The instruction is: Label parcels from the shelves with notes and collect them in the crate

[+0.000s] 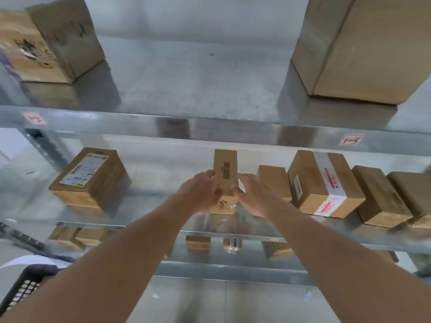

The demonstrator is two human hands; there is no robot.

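While both hands' fingers (211,177) grip sides, narrow brown barcoded parcel (225,169) stands upright.

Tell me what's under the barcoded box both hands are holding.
The barcoded box rests on the metal shelf. Left hand and right hand cover its lower sides; its underside is hidden.

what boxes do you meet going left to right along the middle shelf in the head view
Labelled flat cardboard box → narrow barcoded cardboard box, held by left hand and right hand → small plain box → red-and-white taped box → two plain brown boxes.
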